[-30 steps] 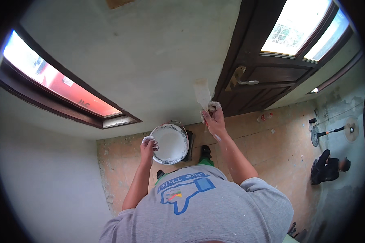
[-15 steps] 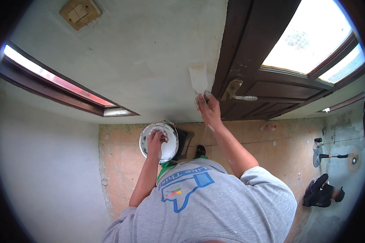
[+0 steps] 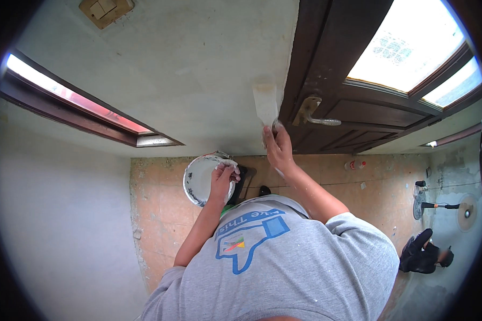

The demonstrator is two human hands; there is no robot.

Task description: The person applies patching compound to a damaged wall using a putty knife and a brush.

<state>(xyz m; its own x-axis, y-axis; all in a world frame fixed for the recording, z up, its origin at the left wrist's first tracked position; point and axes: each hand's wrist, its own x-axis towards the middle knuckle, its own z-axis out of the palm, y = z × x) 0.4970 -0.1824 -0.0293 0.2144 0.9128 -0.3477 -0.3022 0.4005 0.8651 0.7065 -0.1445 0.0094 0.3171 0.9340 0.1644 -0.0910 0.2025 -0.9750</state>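
My right hand is closed around the handle of a putty knife, its wide pale blade lying against the grey-white wall close to the door frame. White smears mark this hand and forearm. My left hand is over the right side of a white bucket, fingers curled together and coated in white. Whatever those fingers hold, if anything, is hidden. White material lines the inside of the bucket, which has dark smudges on its rim.
A dark wooden door with a metal handle stands right of the blade. Left are a low window and a light switch. On the tiled floor, a person in black sits far right, near a fan.
My left hand has moved right, from over the bucket's middle to its right side. The right hand and putty knife have shifted slightly right in view. My torso leans further forward.
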